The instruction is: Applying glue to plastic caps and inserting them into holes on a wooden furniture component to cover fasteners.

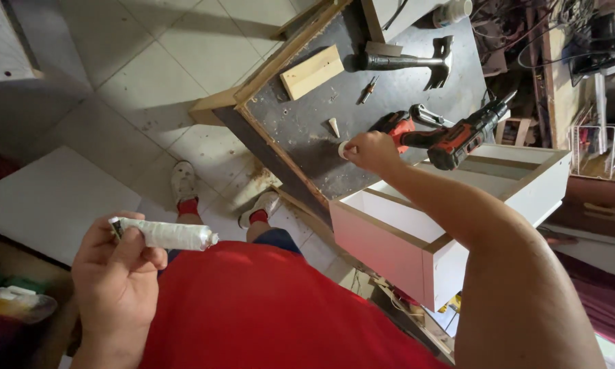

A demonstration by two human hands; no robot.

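A workshop seen from above: pale square floor tiles (184, 61), speckled with sawdust and marked by dark grout lines, fill the upper left, crossed by a broad shadow. A dark, scuffed desk (307, 130) edged with bare timber runs diagonally through the middle. A white board (48, 198) lies flat on the floor at left. At right, a white open-topped cabinet box (416, 239) rests against the desk. Beyond it, a tangle of black cables (546, 34) crowds the upper right corner, above a clear wire-framed rack (597, 147) and a dark brown drawer front (597, 205). Light falls evenly and softly from overhead.
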